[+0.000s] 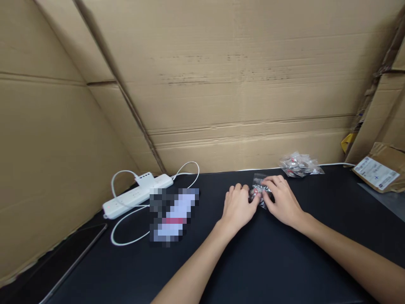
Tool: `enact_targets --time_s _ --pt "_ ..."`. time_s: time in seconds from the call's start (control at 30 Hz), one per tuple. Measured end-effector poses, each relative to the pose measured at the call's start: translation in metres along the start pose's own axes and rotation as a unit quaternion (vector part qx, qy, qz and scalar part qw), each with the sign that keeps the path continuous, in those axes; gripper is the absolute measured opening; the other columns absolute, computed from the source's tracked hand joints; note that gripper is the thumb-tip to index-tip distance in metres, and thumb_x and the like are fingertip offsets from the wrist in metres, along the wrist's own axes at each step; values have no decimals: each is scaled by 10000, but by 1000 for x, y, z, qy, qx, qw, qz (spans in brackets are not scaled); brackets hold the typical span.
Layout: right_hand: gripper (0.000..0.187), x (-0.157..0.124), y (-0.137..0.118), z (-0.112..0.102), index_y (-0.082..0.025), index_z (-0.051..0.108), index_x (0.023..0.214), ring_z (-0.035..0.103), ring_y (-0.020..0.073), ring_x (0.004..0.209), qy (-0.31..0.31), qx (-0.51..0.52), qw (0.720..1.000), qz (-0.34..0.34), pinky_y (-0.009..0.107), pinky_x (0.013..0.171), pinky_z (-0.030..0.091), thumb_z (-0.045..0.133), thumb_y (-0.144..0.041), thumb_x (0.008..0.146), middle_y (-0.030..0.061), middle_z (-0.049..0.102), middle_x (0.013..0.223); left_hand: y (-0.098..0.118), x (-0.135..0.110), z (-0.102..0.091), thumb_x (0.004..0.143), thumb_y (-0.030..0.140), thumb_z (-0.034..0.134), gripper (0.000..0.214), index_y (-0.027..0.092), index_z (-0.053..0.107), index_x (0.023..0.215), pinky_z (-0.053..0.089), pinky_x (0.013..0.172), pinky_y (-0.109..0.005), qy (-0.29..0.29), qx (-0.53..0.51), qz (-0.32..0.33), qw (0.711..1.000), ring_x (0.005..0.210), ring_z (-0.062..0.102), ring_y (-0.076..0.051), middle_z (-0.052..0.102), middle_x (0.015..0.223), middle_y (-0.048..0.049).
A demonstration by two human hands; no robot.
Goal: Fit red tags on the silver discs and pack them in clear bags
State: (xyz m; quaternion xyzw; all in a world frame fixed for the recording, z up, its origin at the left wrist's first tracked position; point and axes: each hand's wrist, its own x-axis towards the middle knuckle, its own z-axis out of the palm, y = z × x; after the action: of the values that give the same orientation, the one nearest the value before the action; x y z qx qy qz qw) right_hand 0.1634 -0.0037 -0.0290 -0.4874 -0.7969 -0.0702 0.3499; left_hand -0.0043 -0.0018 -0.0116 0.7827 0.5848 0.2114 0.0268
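Note:
Both my hands rest on the black table top (221, 270) and meet over a small clear plastic bag (260, 188) with small metal parts inside. My left hand (238, 205) has its fingers curled and pinches the bag's left side. My right hand (282, 199) covers the bag's right side with fingers bent over it. Part of the bag is hidden under my fingers.
A pile of similar small clear bags (299, 165) lies behind my right hand. A white power strip (137, 195) with looping cables sits at the left beside a blurred-out object (173, 216). Cardboard walls (240, 84) enclose the table. A labelled cardboard parcel (381, 169) lies far right.

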Motion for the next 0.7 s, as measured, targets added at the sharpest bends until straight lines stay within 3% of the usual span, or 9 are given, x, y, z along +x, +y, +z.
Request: enact_targets --time_s 0.2,0.3,0.4,0.47,0.57,0.63,0.7 --pt "379 0 12 7 -149 523 1235 532 306 1057 -2 14 996 84 456 889 439 517 -226 863 150 592 1127 -2 2 10 804 371 626 210 182 582 884 428 794 -373 7 -74 41 996 892 562 -268 628 915 -87" --pt "358 0 18 9 -166 536 1184 578 269 923 -11 70 990 125 411 811 461 551 -238 833 104 634 963 -4 3 8 780 274 641 185 195 539 914 426 710 -328 -1 -165 34 986 807 574 -228 637 857 -47" --pt "203 3 22 9 -187 595 1014 560 192 687 -20 166 973 157 328 658 451 566 -234 819 26 610 738 -7 8 8 791 228 623 176 209 529 939 421 624 -274 -5 -305 23 952 682 581 -171 644 791 -5" --pt "84 6 21 5 -194 621 869 537 158 617 -16 256 951 171 293 594 426 579 -247 819 9 594 690 -9 12 9 784 233 643 196 203 548 953 448 643 -263 1 -418 16 908 708 612 -161 672 827 -16" --pt "125 11 16 -4 -190 620 790 526 117 534 -16 420 877 234 251 494 373 649 -311 798 10 618 725 -12 19 7 744 270 709 286 169 588 982 487 673 -273 20 -552 -23 834 768 644 -177 700 881 -66" --pt "183 12 10 -10 -189 613 834 502 84 454 -51 524 799 290 224 419 298 688 -349 785 23 657 804 -12 22 3 720 295 740 308 145 619 960 497 650 -271 37 -595 -52 801 738 643 -175 703 856 -80" --pt "209 12 4 -16 -190 604 877 486 58 418 -96 608 719 322 206 387 240 705 -349 788 55 692 932 -12 22 -2 716 305 750 290 134 644 925 503 641 -268 57 -611 -57 788 725 641 -170 704 842 -81"
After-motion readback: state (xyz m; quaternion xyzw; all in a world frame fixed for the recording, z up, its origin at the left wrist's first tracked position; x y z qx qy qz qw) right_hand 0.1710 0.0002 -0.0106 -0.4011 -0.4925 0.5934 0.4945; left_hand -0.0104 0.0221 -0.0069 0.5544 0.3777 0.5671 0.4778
